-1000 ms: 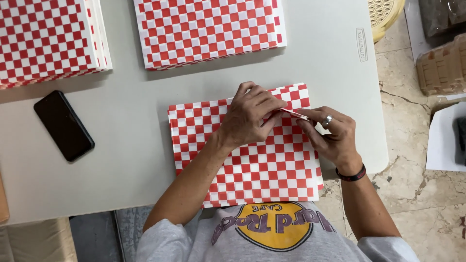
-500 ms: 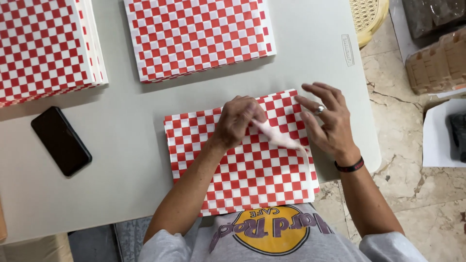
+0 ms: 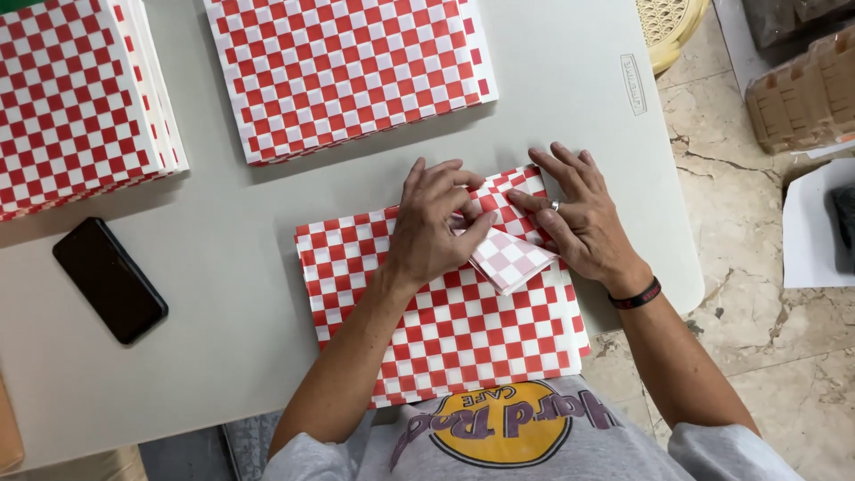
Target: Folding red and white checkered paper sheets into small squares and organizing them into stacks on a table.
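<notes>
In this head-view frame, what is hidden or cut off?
- Fold crease of the checkered sheet: covered by left hand and right hand.
- Left paper stack: cut by the left and top edges.
- Basket: cropped by the top edge.
- Brown object: mostly outside the left edge.

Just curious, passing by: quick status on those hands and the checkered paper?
Left hand and right hand both flat, pressing a folded corner of the checkered sheet. Paper stacks and phone lie apart, nothing in the way.

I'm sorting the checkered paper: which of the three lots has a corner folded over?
The sheet nearest the person, under both hands; its top right corner is turned over, showing its paler underside.
</notes>
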